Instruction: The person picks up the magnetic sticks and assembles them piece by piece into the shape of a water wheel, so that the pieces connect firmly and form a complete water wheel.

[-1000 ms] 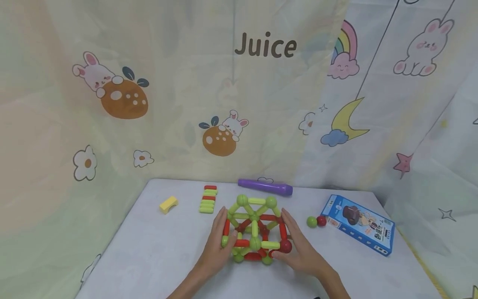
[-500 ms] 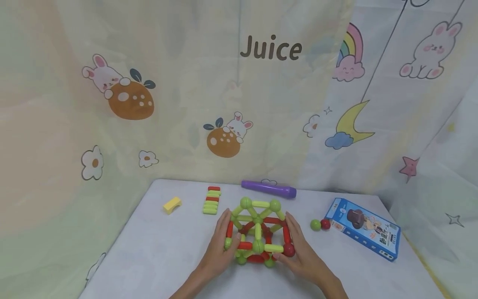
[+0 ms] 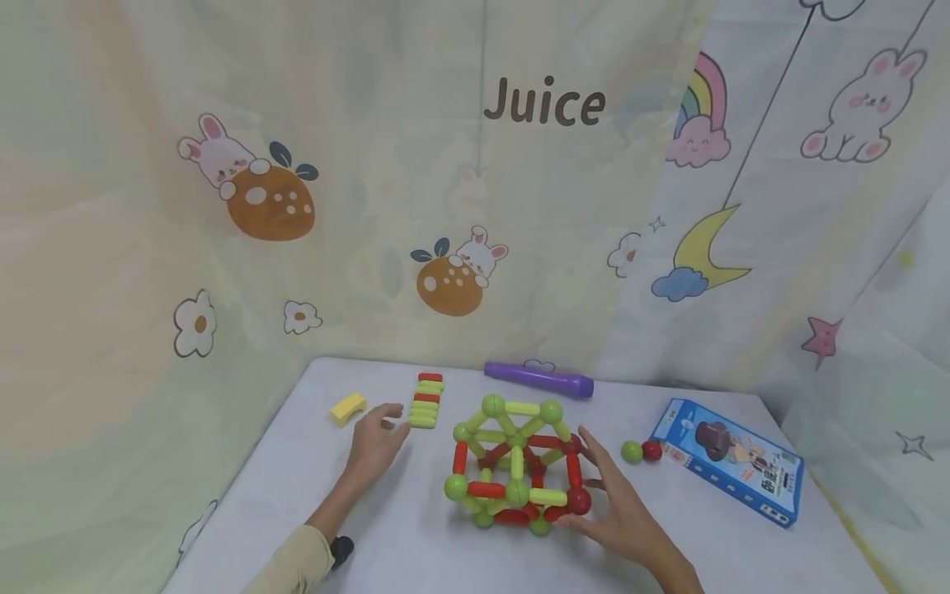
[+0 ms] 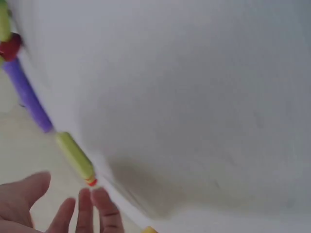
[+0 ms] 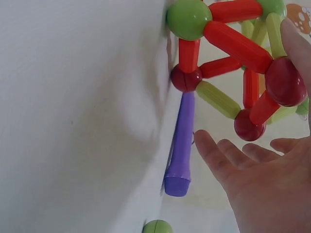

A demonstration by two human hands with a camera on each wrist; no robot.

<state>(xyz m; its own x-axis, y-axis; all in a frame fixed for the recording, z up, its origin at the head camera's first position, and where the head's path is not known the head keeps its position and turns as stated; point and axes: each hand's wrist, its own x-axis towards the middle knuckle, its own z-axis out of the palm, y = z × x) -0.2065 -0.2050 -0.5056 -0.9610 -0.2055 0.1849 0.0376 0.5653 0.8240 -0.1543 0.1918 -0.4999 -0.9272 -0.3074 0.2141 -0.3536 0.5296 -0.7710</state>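
Observation:
A frame of green and red magnetic balls and rods (image 3: 517, 493) stands on the white table, in the middle of the head view. My right hand (image 3: 619, 516) is at its right side, fingers extended and spread. In the right wrist view the thumb lies by a dark red ball (image 5: 285, 81), and whether it touches is unclear; the other fingers (image 5: 214, 150) are apart from the frame. To the left, my left hand (image 3: 377, 450) hovers beside a row of loose green and red rods (image 3: 425, 398), fingers loosely bent, holding nothing. The rods (image 4: 75, 155) lie just beyond its fingertips.
A yellow arched block (image 3: 347, 408) lies left of the rods. At the back is a purple microphone-shaped stick (image 3: 538, 379). On the right, a loose green ball (image 3: 632, 451) and red ball (image 3: 652, 450) sit beside a blue box (image 3: 731, 462). A printed curtain hangs behind.
My left hand has let go of the frame and moved left toward the rods. The right hand's fingers have loosened from the frame's side. The head view has shifted slightly.

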